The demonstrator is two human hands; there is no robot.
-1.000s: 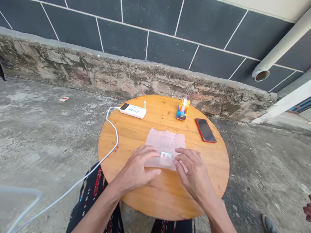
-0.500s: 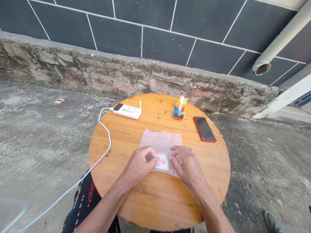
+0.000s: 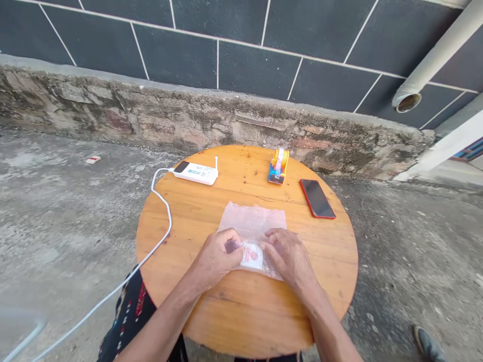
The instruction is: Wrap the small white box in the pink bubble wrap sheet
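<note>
A sheet of clear bubble wrap [image 3: 253, 221] lies on the round wooden table [image 3: 211, 211]. Its near edge is folded over a small white box with red print [image 3: 252, 254]. My left hand [image 3: 216, 257] is closed, pinching the wrap's left part against the box. My right hand [image 3: 289, 258] presses on the wrap just right of the box, its fingers bent and close together.
At the table's far side stand a white power strip [image 3: 196, 172] with a cable hanging off the left edge, an orange and blue tape dispenser [image 3: 278, 166] and a red-cased phone [image 3: 317, 198]. A stone ledge and dark tiled wall rise behind. A shoe [image 3: 426, 341] shows at the lower right.
My hands have folded the near edge of the bubble wrap over the small box, which lay uncovered before. The camera view has shifted a little.
</note>
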